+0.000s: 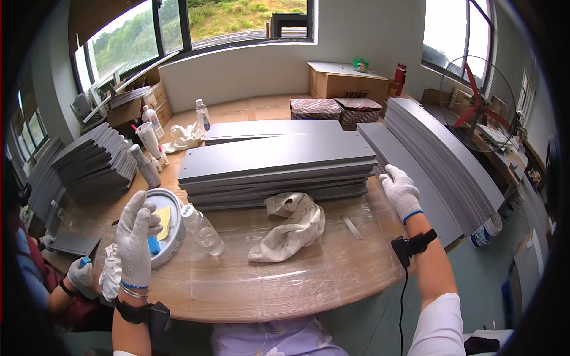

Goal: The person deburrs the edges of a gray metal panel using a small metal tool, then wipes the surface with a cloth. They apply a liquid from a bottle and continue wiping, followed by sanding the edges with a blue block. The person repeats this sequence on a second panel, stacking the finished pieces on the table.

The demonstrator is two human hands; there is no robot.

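Observation:
My left hand [135,237], in a white glove, is raised with its fingers spread and holds nothing. It hovers beside a round tin [176,204] that has a yellow sponge and a small blue piece in it. A clear plastic bottle [202,229] lies on its side just right of the tin. My right hand [399,191], also gloved, rests at the right end of a stack of long grey panels [273,157], fingertips touching the stack's end. A crumpled white cloth [292,226] lies in front of the stack.
The round table [285,285] is wrapped in clear film. More grey panels lie fanned at the right [442,148] and stacked at the left [95,161]. A thin metal strip [351,227] lies nearby. Another person's gloved hand [80,276] holds a blue piece at lower left. A fan [475,107] stands far right.

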